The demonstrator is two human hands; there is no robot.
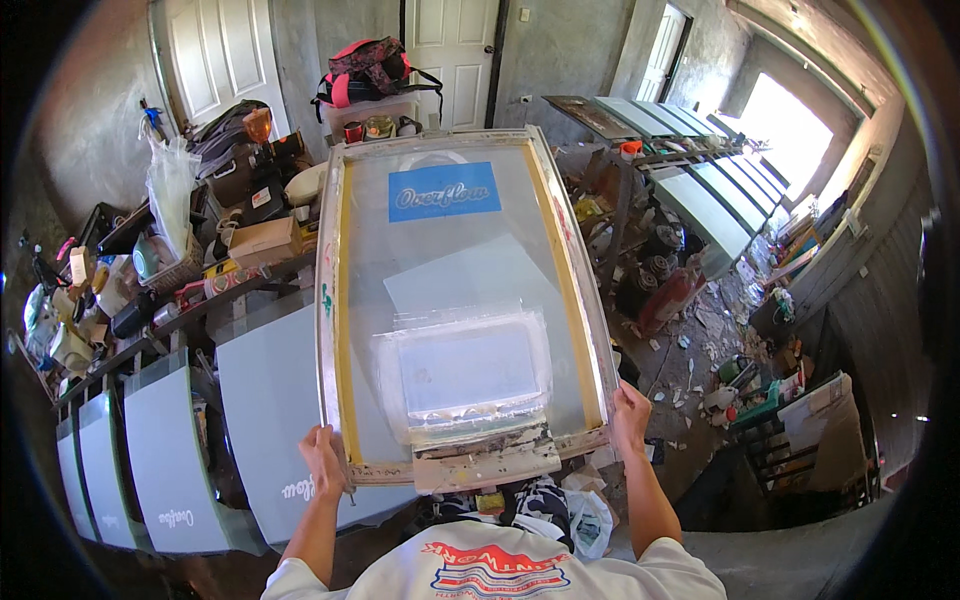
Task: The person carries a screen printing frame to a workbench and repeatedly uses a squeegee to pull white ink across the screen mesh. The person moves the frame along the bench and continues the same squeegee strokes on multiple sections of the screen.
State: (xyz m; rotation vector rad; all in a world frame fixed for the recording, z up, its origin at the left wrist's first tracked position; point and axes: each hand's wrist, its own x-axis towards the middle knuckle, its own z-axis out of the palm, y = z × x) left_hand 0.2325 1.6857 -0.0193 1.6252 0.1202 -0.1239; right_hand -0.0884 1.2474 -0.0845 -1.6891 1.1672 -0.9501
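I hold a large screen printing frame (pixel 327 290) in front of me, its far end raised. My left hand (pixel 322 462) is closed round its near left corner. On the right rail near the other corner, my right hand (pixel 630 412) is closed too. Through the translucent mesh (pixel 450 240) a pale rectangular shape shows. A blue stencil patch (pixel 443 192) with lettering sits near the far end. Nearer me is a light rectangular window (pixel 468 368) bordered by tape and whitish smears. A stained, paint-crusted strip (pixel 487 455) lies across the near rail.
Pale grey panels (pixel 180 450) lie in a row to my left, some bearing white lettering. More panels (pixel 705 210) rest on a rack at the right. A cluttered bench (pixel 265 243) stands behind the left row. Debris litters the floor (pixel 690 370) at right, beside a red container (pixel 672 300).
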